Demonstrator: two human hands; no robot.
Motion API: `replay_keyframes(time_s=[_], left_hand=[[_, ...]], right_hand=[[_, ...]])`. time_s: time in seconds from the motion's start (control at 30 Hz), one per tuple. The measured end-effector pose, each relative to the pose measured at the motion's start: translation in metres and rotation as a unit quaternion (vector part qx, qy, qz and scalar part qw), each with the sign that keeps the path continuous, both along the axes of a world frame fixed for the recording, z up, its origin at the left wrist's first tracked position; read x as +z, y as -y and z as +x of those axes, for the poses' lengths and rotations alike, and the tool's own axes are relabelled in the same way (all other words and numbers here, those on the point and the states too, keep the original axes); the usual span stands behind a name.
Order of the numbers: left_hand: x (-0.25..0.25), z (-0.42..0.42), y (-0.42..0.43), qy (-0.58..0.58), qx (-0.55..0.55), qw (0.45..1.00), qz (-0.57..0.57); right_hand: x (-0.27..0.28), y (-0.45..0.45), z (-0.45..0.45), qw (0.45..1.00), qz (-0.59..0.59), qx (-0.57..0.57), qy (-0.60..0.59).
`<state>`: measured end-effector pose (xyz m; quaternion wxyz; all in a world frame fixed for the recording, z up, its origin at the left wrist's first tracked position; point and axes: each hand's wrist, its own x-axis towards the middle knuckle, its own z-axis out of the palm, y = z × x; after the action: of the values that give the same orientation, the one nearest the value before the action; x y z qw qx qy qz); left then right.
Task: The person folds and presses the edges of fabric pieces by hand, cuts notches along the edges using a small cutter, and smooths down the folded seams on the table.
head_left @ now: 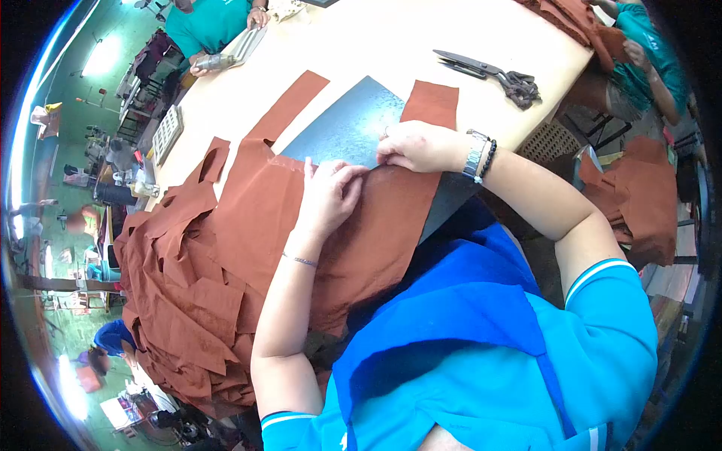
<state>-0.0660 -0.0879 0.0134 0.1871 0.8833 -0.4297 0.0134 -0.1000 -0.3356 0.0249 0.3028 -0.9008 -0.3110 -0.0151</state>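
Note:
A reddish-brown cut piece of sheet material, cloth or thin leather, [263,188] lies over a shiny blue-grey board [342,124] at the table's near edge. Two strips of the piece extend forward on either side of the bare board. My left hand [333,194] rests on the piece with bent fingers at its inner edge, seemingly gripping it. Close beside it, my right hand [421,148] pinches that same edge between thumb and fingers. The fingertips are partly hidden. To my left, a large heap of similar brown pieces [188,301] hangs over the table edge.
Large dark scissors [485,71] with wrapped handles lie on the pale table [376,37]. Across it, one person [210,30] holds a grey strip and a bottle-like object. Another person [647,60] handles brown pieces at right. More brown pieces [639,195] lie beside my right arm.

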Motion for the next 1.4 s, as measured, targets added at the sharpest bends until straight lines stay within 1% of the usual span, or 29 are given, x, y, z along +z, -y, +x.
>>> replay_keyframes(time_s=[0.1, 0.2, 0.3, 0.4, 0.5, 0.6, 0.7, 0.73, 0.83, 0.97, 1.07, 1.2, 1.4], left_hand=[[0.002, 0.006, -0.006, 0.019, -0.012, 1.0, 0.016], [-0.001, 0.009, -0.011, 0.048, -0.03, 0.998, 0.024], [-0.001, 0.009, -0.012, 0.098, -0.05, 0.993, 0.043], [-0.004, 0.011, -0.015, 0.132, -0.067, 0.988, 0.05], [-0.007, 0.01, -0.016, 0.149, -0.07, 0.986, 0.036], [-0.01, 0.008, -0.017, 0.167, -0.061, 0.984, 0.014], [-0.009, 0.008, -0.019, 0.171, -0.057, 0.983, 0.012], [-0.008, 0.009, -0.02, 0.169, -0.056, 0.984, 0.015], [-0.009, 0.013, -0.027, 0.166, -0.054, 0.984, 0.024], [-0.007, 0.019, -0.036, 0.205, -0.055, 0.977, 0.023], [-0.006, 0.023, -0.042, 0.235, -0.058, 0.97, 0.01], [-0.011, 0.028, -0.044, 0.254, -0.042, 0.966, -0.011], [-0.013, 0.037, -0.057, 0.253, -0.006, 0.967, -0.004]], right_hand=[[-0.013, 0.002, -0.004, 0.998, 0.029, 0.002, 0.064], [-0.019, 0.004, -0.008, 0.995, 0.018, 0.023, 0.092], [-0.027, 0.006, -0.013, 0.987, 0.007, 0.031, 0.157], [-0.029, 0.004, -0.016, 0.982, -0.018, 0.033, 0.185], [-0.026, -0.003, -0.027, 0.979, -0.083, -0.012, 0.185], [-0.018, -0.015, -0.04, 0.956, -0.154, -0.051, 0.246], [-0.014, -0.027, -0.039, 0.947, -0.197, -0.044, 0.252], [-0.011, -0.034, -0.044, 0.948, -0.219, -0.054, 0.224], [-0.007, -0.049, -0.051, 0.945, -0.239, -0.097, 0.203], [-0.019, -0.054, -0.046, 0.945, -0.207, -0.097, 0.233], [-0.021, -0.056, -0.042, 0.963, -0.16, -0.098, 0.192], [-0.017, -0.058, -0.042, 0.965, -0.16, -0.102, 0.178], [-0.008, -0.06, -0.04, 0.972, -0.165, -0.1, 0.137]])
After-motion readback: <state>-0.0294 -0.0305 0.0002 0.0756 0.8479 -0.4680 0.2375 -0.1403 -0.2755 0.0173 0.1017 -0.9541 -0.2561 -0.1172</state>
